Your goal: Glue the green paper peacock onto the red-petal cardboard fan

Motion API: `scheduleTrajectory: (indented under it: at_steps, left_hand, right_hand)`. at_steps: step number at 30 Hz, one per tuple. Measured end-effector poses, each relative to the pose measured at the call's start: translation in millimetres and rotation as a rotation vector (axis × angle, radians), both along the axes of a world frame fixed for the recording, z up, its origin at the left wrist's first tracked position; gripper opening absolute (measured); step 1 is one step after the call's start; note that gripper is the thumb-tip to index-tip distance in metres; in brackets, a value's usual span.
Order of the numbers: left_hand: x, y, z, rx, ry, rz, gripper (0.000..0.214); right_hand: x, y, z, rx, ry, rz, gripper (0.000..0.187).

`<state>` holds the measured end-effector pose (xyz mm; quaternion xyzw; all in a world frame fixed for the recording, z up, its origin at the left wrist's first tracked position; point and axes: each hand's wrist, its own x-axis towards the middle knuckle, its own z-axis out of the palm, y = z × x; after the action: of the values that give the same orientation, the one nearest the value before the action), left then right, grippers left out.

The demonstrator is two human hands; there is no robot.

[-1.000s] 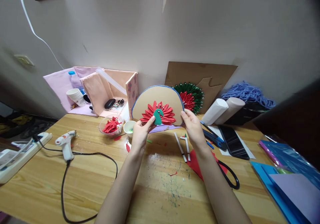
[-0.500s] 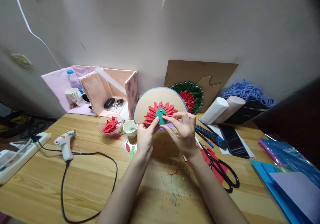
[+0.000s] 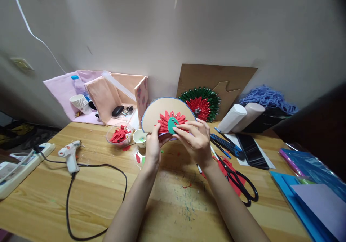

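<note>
A beige half-round cardboard piece (image 3: 155, 111) with a blue edge is held up at mid-view. Red pointed petals (image 3: 163, 118) fan across its lower middle. In front of them is a green head-shaped cutout (image 3: 171, 127) with a small eye. My left hand (image 3: 153, 146) grips the cardboard at its lower left, thumb in front and fingers behind. My right hand (image 3: 196, 138) has its fingertips pressed on the right side of the green cutout. Whether the cutout is stuck to the petals I cannot tell.
A glue gun (image 3: 71, 157) with a looping cord lies left, beside a power strip (image 3: 32, 170). Behind are a bowl of red pieces (image 3: 119, 134) and a paper cup (image 3: 140, 138). Black scissors (image 3: 238, 180), a phone (image 3: 252, 152) and a green-red petal disc (image 3: 214, 99) are to the right.
My left thumb has shifted off the green cutout to the cardboard's left side. The cardboard has moved slightly left and tilted. My right fingers remain at the cutout.
</note>
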<state>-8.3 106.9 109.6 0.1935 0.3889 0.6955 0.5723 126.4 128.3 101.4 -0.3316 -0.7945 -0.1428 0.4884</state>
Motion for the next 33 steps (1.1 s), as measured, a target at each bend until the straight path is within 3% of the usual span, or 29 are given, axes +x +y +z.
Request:
scheduleTrajectory:
  at_steps: [7, 18, 33]
  left_hand:
    - [-14, 6, 1.0, -0.04, -0.047, -0.095, 0.034]
    - [-9, 2, 1.0, 0.149, 0.038, -0.108, 0.031]
    - [-12, -1, 5.5, 0.125, 0.039, -0.072, 0.024]
  right_hand:
    - [-3, 1, -3.4, 0.041, -0.028, 0.005, 0.016]
    - [3, -3, 2.4, 0.009, 0.079, 0.016, 0.021]
    - [5, -3, 2.0, -0.006, 0.121, 0.07, 0.025]
